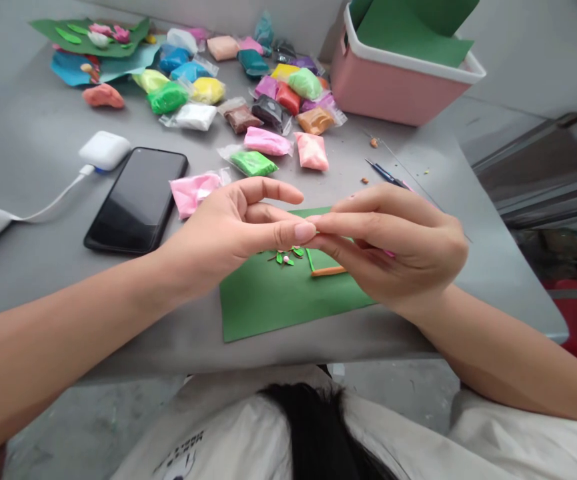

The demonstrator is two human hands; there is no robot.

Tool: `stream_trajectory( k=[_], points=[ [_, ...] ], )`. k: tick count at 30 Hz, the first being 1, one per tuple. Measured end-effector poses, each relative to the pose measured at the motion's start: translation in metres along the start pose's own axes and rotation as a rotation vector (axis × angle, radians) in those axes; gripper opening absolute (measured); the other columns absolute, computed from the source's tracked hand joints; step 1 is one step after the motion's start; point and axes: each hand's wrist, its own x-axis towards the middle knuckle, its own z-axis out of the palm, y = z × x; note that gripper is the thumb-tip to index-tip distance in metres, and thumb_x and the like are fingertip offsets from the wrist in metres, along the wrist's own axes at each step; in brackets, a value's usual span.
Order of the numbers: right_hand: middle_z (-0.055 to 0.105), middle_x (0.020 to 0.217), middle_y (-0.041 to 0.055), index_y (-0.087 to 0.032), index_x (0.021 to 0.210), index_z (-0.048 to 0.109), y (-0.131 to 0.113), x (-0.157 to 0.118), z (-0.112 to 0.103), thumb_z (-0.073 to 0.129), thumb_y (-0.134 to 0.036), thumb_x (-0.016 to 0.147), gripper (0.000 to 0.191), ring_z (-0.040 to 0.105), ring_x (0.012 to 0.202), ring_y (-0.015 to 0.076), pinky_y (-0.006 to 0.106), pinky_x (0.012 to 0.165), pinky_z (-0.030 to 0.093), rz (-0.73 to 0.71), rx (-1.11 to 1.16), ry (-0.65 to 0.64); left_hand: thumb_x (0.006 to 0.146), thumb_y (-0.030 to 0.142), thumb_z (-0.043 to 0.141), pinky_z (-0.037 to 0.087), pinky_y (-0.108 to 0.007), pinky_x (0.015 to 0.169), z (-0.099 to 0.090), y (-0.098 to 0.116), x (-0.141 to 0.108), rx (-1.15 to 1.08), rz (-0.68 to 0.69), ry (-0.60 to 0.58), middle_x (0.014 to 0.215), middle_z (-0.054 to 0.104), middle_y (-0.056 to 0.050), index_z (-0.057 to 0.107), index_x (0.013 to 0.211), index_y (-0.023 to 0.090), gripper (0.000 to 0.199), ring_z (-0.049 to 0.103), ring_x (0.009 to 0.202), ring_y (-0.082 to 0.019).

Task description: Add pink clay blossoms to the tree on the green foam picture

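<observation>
My left hand [241, 227] and my right hand [393, 243] meet fingertip to fingertip above a green sheet [268, 307]. Thumb and fingers of the left are pressed together at the tips, its index finger raised. The right hand pinches at the same spot, and whatever lies between the tips is too small to make out. A bit of pink shows under the right hand's fingers. On the sheet are small clay leaves with pink dots [286, 259] and an orange clay strip [327, 271] joined to a thin green strip [310, 260]; my hands partly cover them.
Several wrapped clay packs [253, 163] lie across the back. At left are a phone [135, 200] and a white earbud case [104, 150] on a cable. A pink bin [383, 83] stands back right, near a dark pointed tool [385, 173]. Finished clay pieces rest on sheets [118, 47].
</observation>
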Motion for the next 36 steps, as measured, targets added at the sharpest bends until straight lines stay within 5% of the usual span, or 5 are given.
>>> stream_trajectory(
  k=[15, 21, 26, 31, 36],
  points=[
    [0.076, 0.081, -0.0014, -0.027, 0.093, 0.081, 0.011, 0.010, -0.007, 0.078, -0.024, 0.093, 0.004, 0.060, 0.060, 0.0105, 0.026, 0.042, 0.039, 0.254, 0.040, 0.158, 0.080, 0.034, 0.094, 0.063, -0.029, 0.083, 0.007, 0.003, -0.003, -0.022, 0.053, 0.030, 0.087, 0.077, -0.001, 0.080, 0.096, 0.019, 0.026, 0.074, 0.083, -0.014],
    [0.064, 0.067, -0.0060, -0.025, 0.093, 0.074, 0.007, 0.009, -0.005, 0.063, -0.036, 0.106, 0.020, 0.053, 0.051, 0.0075, 0.025, 0.053, 0.049, 0.356, 0.235, 0.064, 0.089, 0.031, 0.087, 0.064, -0.025, 0.081, 0.009, 0.002, -0.002, -0.039, 0.021, 0.037, 0.084, 0.076, -0.001, 0.082, 0.095, 0.018, 0.015, 0.070, 0.074, -0.010],
    [0.060, 0.060, -0.0061, -0.024, 0.076, 0.068, 0.003, 0.010, -0.008, 0.079, -0.040, 0.096, 0.027, 0.040, 0.047, 0.0061, 0.023, 0.040, 0.031, 0.317, 0.139, 0.024, 0.087, 0.042, 0.088, 0.058, -0.021, 0.068, 0.008, 0.004, -0.003, -0.021, 0.058, 0.025, 0.070, 0.065, 0.002, 0.078, 0.082, 0.017, 0.027, 0.062, 0.063, -0.008],
    [0.076, 0.072, -0.0027, -0.026, 0.088, 0.077, 0.003, 0.009, -0.010, 0.074, -0.037, 0.100, 0.016, 0.061, 0.054, 0.0100, 0.026, 0.048, 0.048, 0.325, 0.082, -0.001, 0.075, 0.035, 0.098, 0.060, -0.028, 0.076, 0.006, 0.003, -0.003, 0.012, 0.052, -0.032, 0.082, 0.074, -0.002, 0.079, 0.088, 0.018, 0.029, 0.070, 0.076, -0.014],
    [0.072, 0.067, -0.0026, -0.026, 0.082, 0.076, 0.003, 0.008, -0.011, 0.080, -0.041, 0.095, 0.019, 0.048, 0.047, 0.0089, 0.028, 0.042, 0.039, 0.332, -0.013, 0.003, 0.094, 0.029, 0.081, 0.059, -0.024, 0.074, 0.009, 0.004, -0.004, -0.020, 0.017, -0.039, 0.076, 0.069, 0.000, 0.080, 0.100, 0.016, 0.014, 0.064, 0.069, -0.009]
  ],
)
